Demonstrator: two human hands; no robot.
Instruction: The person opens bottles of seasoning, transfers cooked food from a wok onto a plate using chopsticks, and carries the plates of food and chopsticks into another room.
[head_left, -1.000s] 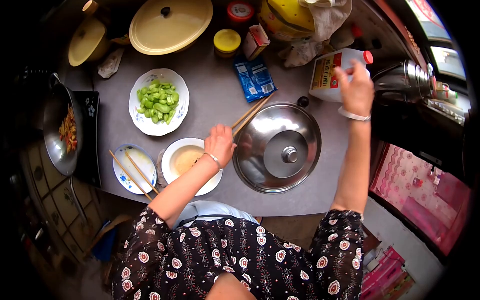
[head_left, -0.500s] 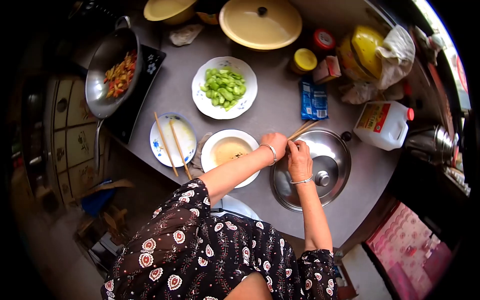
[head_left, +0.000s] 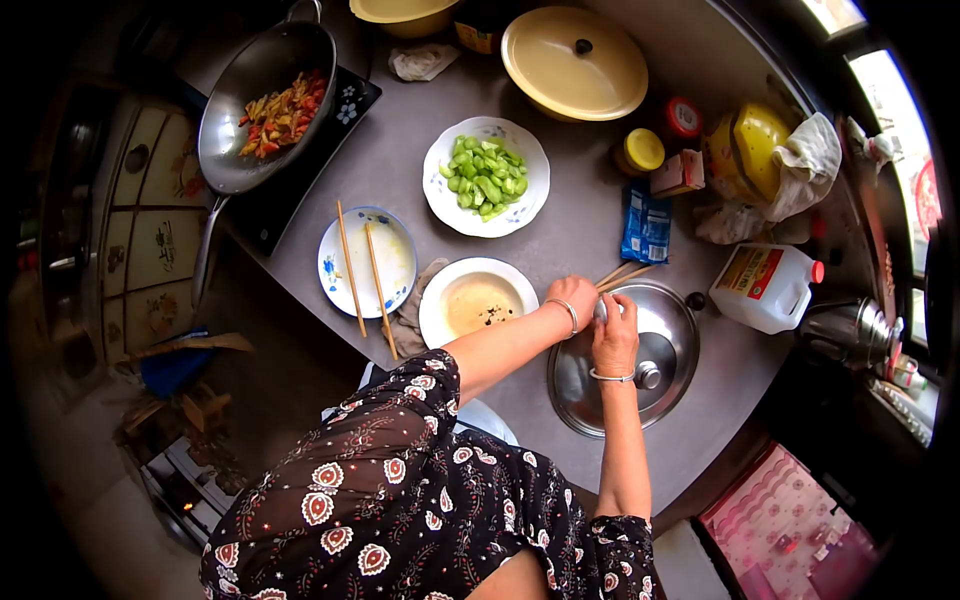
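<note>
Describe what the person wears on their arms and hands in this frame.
Both forearms are bare. Each wrist carries a thin silver-coloured bangle, one at the left hand and one at the right hand. The upper arms are covered by short sleeves of a dark, slightly sheer fabric printed with red and white flower medallions. No gloves; rings cannot be made out.

Black dress with red-and-white floral medallions, short sleeves, and seemingly silver bangles on both wrists.

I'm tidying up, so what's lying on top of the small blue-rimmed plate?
Two wooden chopsticks lie across the small blue-rimmed plate, their ends overhanging its rim. A pale smear shows on it; whatever is under the sticks is hidden.
</note>
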